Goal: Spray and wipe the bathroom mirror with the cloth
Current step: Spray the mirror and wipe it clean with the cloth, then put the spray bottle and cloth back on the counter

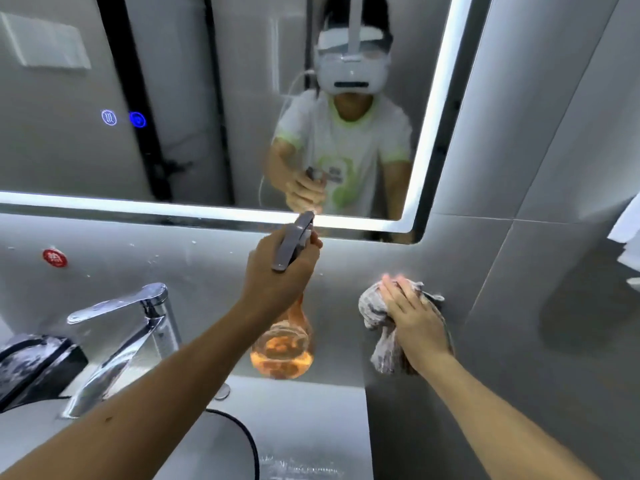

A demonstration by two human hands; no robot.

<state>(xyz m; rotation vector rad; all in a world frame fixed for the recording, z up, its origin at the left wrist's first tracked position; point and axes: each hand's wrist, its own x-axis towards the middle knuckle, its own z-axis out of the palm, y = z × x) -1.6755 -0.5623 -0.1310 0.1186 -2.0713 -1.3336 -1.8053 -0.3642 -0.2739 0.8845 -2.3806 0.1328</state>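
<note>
grey tiled bathroom wall [519, 306], head view.

item 1: mirror [207, 98], lit strip along its lower and right edges, two blue touch icons [137, 119] on the glass; it reflects the person in a headset.

item 2: spray bottle [282, 348], clear with orange liquid, long axis near upright and leaning slightly right, base down over the basin edge, grey nozzle pointing up at the mirror's lower lit edge, just short of it.

item 3: left hand [277, 271], fingers curled tight round the bottle's neck and trigger.

item 4: cloth [375, 313], grey, bunched, on the wall tile below the mirror's lower right corner, loose end hanging down.

item 5: right hand [415, 323], fingers [391, 285] nearly straight, laid flat over the cloth, pressing it to the tile; thumb hidden.

item 6: chrome faucet [131, 327], lower left, above a round basin [221, 445]; red sticker [55, 258] on the wall.
</note>
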